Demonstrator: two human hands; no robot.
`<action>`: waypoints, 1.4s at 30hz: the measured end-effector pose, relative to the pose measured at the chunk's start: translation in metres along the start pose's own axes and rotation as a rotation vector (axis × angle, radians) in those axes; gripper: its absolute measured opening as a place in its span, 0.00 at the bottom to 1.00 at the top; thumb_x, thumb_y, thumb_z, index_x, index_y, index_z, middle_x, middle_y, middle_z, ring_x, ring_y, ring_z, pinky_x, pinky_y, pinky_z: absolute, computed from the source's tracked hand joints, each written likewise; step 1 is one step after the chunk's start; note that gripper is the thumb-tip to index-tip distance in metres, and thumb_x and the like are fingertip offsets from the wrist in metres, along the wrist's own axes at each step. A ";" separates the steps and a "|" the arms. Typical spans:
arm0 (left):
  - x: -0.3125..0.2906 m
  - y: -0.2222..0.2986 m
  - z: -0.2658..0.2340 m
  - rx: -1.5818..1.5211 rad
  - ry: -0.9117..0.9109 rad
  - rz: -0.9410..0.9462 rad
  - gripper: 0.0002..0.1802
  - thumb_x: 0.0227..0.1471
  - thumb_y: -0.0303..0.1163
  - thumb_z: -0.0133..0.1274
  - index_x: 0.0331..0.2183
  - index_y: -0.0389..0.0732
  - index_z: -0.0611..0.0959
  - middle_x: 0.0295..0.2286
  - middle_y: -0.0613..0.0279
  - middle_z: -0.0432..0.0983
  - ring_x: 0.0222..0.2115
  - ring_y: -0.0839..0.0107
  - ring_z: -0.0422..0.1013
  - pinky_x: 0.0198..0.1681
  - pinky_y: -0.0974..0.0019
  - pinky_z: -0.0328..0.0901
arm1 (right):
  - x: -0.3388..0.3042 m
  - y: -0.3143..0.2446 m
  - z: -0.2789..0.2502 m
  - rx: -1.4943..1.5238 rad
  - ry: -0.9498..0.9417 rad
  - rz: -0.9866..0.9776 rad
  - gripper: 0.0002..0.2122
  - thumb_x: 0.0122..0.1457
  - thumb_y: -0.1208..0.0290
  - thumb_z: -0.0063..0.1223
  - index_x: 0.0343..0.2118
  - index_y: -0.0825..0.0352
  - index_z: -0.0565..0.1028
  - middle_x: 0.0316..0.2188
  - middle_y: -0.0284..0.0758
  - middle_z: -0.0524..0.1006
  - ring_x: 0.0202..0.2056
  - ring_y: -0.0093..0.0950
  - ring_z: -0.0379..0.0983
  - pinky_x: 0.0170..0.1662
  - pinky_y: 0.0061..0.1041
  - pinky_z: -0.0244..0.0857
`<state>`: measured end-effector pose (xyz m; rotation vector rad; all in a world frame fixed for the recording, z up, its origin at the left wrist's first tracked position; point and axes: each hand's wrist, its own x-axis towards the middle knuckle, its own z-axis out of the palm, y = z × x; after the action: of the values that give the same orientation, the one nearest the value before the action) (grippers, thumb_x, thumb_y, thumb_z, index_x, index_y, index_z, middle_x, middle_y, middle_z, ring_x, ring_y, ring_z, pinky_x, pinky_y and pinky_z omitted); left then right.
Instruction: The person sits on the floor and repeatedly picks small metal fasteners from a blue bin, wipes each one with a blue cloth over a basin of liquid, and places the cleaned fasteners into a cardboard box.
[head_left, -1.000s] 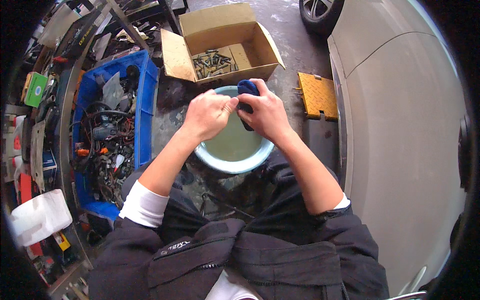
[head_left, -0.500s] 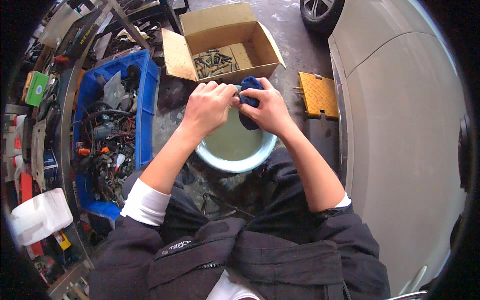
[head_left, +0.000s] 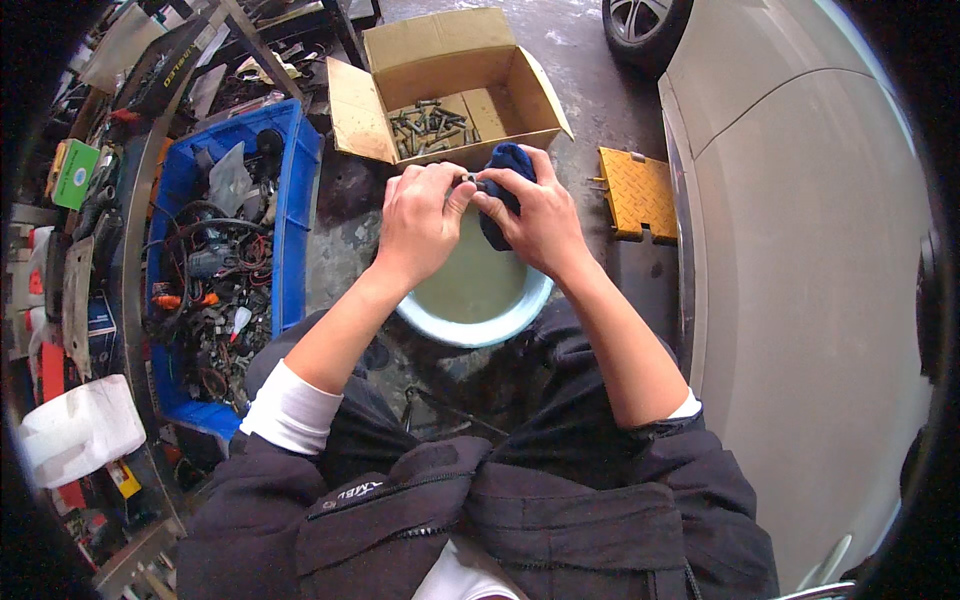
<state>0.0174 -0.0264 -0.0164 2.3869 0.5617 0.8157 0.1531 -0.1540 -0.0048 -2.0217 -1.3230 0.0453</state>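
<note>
My left hand [head_left: 420, 218] pinches a small dark metal piece, which looks like a bolt [head_left: 468, 179], between thumb and fingers. A dark blue cloth [head_left: 511, 160] is bunched in my right hand [head_left: 537, 212], and its lower end hangs down past the fingers. Thumb and fingertips of the right hand touch the other end of the bolt. Both hands are over a pale blue basin [head_left: 470, 334] of murky greenish water. Just beyond it, an open cardboard box [head_left: 440, 48] holds several similar bolts [head_left: 432, 126] lying loose.
On the left, a blue crate [head_left: 291, 220] is full of wires and parts, beside a cluttered metal shelf [head_left: 133, 250]. A yellow ramp [head_left: 637, 192] lies on the right, next to a light-coloured car [head_left: 810, 260]. A car wheel [head_left: 640, 25] stands at the far right.
My left hand has turned and its fingers have shifted, so the bolt now shows between the hands. My right hand has regripped the cloth, which has moved slightly up.
</note>
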 end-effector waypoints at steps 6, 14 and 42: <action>0.000 0.000 -0.005 0.019 0.050 0.095 0.14 0.58 0.41 0.62 0.41 0.42 0.88 0.34 0.58 0.84 0.41 0.59 0.76 0.52 0.55 0.63 | 0.001 0.006 0.004 0.025 0.059 -0.055 0.14 0.59 0.58 0.65 0.45 0.56 0.84 0.54 0.47 0.71 0.47 0.49 0.78 0.48 0.44 0.75; -0.005 0.009 0.000 -0.148 0.167 -0.067 0.15 0.55 0.41 0.65 0.40 0.41 0.90 0.31 0.58 0.85 0.39 0.61 0.76 0.52 0.56 0.63 | -0.001 0.003 0.012 0.018 0.231 -0.042 0.14 0.55 0.62 0.69 0.44 0.54 0.85 0.56 0.43 0.72 0.48 0.46 0.78 0.47 0.41 0.75; -0.010 0.012 0.005 -0.108 0.212 -0.055 0.15 0.52 0.35 0.67 0.44 0.47 0.90 0.32 0.57 0.83 0.38 0.61 0.75 0.47 0.59 0.66 | 0.001 -0.011 -0.006 -0.020 0.280 -0.028 0.12 0.51 0.61 0.72 0.37 0.57 0.87 0.52 0.41 0.76 0.46 0.43 0.80 0.47 0.39 0.76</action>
<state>0.0158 -0.0428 -0.0162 2.1925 0.6468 1.0551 0.1475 -0.1541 0.0067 -1.9431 -1.1769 -0.2557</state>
